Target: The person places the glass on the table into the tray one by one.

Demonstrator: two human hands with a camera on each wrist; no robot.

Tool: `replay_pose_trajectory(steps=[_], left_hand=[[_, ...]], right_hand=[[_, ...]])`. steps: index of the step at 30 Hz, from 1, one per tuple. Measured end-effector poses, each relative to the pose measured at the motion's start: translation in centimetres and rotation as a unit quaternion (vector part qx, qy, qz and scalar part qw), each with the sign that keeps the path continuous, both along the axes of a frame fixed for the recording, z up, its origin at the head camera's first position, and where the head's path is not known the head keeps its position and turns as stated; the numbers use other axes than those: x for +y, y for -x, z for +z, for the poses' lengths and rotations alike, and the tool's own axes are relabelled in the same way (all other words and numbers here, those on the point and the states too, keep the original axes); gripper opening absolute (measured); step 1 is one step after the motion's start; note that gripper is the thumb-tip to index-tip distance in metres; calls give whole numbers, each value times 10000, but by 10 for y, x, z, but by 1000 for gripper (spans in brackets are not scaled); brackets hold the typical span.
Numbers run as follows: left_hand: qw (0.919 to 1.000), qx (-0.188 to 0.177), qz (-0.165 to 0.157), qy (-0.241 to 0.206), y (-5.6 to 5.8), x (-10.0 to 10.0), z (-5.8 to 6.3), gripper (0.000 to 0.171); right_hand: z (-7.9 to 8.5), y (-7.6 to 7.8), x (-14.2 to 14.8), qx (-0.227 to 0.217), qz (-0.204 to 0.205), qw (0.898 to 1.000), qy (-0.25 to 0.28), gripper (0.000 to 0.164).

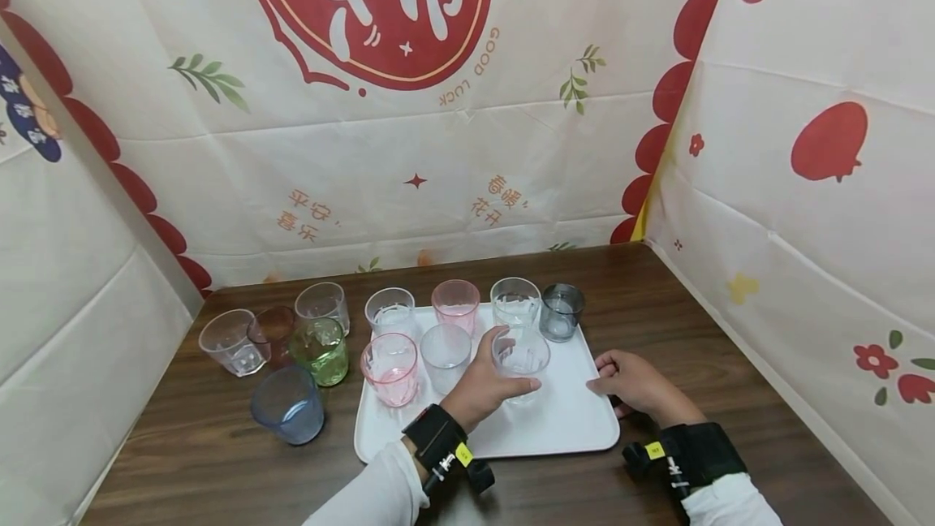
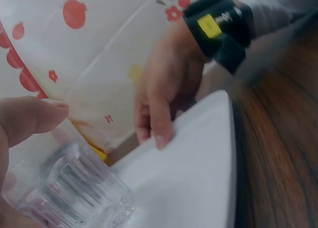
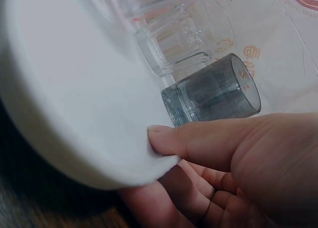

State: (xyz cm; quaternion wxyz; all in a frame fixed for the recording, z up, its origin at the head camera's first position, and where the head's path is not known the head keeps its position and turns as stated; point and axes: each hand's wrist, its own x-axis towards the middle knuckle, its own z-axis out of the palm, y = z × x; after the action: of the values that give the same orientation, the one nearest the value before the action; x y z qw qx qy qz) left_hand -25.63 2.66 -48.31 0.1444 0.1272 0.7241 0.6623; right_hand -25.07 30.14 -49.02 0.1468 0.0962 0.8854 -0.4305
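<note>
Twelve glasses counted; five stand left of one white tray. Left hand holds one clear glass; right hand pinches the tray's right edge.

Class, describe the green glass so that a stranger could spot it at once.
On the brown table, find the white tray, then the five glasses to its left. Just behind and right of the blue glass stands the only green glass.

Glasses on tray, cups to left
</note>
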Motion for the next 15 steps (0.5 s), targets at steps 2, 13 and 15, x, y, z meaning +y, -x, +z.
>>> replay_pose_trajectory(steps=[2,13,15], left_hand=[[9999,8,88,55,1,1,-4,99],[9988,-30,479,106,9,8,-13,103],[9988,-70,485,67,8,9,-13,103]], right_hand=[[1,0,-1,-1,-1,10000,-6,47],[1,0,-1,-22,13,10000,-42,47],[1,0,0,-28,-5,10000,-36,47]])
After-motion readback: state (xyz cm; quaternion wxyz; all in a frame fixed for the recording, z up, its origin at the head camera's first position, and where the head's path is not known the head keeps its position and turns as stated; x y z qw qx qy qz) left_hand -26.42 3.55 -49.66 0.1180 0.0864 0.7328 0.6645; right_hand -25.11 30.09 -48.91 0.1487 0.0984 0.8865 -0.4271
